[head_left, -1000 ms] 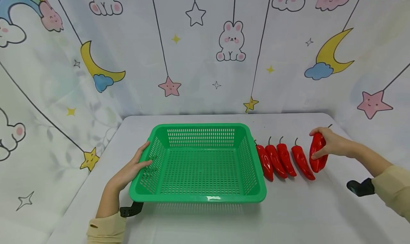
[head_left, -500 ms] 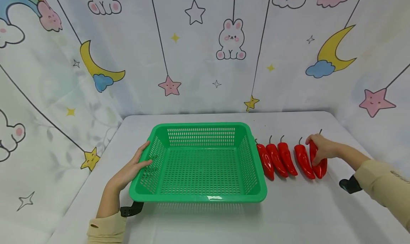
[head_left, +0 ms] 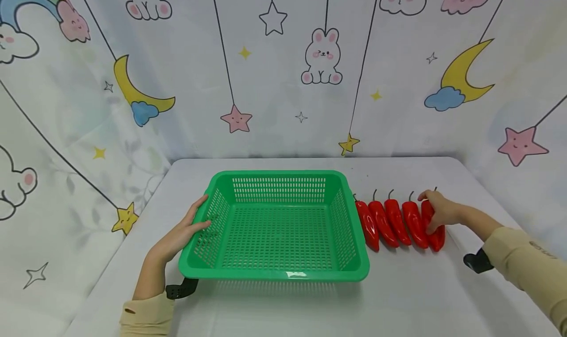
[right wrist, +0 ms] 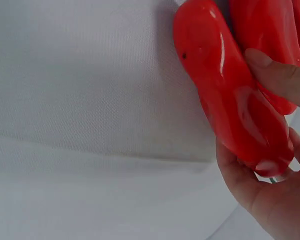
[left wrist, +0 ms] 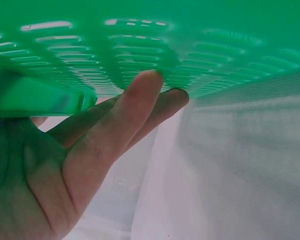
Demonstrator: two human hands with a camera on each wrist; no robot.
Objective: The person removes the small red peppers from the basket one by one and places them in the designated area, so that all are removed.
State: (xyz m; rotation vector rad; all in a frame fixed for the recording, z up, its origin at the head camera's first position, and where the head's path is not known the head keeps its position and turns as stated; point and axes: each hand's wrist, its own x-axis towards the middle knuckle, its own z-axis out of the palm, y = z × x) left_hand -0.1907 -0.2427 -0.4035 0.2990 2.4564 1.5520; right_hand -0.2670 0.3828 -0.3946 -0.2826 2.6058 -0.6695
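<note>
A green plastic basket (head_left: 274, 274) with slotted walls stands in the middle of the table. My left hand (head_left: 179, 236) grips its left rim, thumb over the edge; in the left wrist view, fingers (left wrist: 140, 95) reach along the outside of the slotted wall. To the basket's right lies a row of glossy red chili peppers (head_left: 383, 224) with dark stems pointing away. My right hand (head_left: 445, 211) holds the rightmost red chili pepper (right wrist: 230, 95) between thumb and fingers, close beside its neighbour. In the right wrist view this pepper lies along the white surface.
A white cloth covers the table (head_left: 398, 297). Behind it and at the left hangs a curtain (head_left: 274, 91) printed with rabbits, moons and stars. The leftmost pepper (head_left: 367, 226) lies right against the basket's right side.
My right hand has brought the pepper leftward and down to the row's end. The neighbouring pepper has shifted left, closing the gap in the row. My left hand has stayed on the basket.
</note>
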